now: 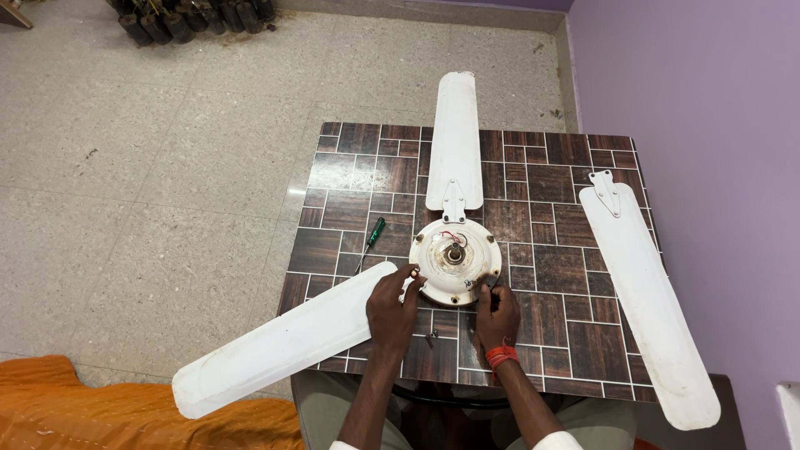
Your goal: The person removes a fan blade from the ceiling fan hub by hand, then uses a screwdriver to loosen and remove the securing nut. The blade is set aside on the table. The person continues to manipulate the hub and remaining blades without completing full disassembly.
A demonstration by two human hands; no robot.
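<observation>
You sit at a small table (575,158) with a dark tile pattern, and the white fan motor (455,259) lies near the middle of it, a little toward your side. Your left hand (392,310) presses on the root of the near-left blade (283,350), right where it meets the motor rim, fingers curled and closed on it. Your right hand (495,313) is at the near right edge of the motor, fingers pinched narrow around something small and dark; I cannot tell if it is a screw or a tool tip. The far blade (454,142) seems already joined by its bracket. The right blade (646,292) lies loose, apart from the motor. A green-handled screwdriver (370,242) rests left of the motor, and a small screw (431,337) lies between your wrists. It looks that you are fixing the near-left blade; the next move asks for holding the holes aligned while the screw goes in straight.
</observation>
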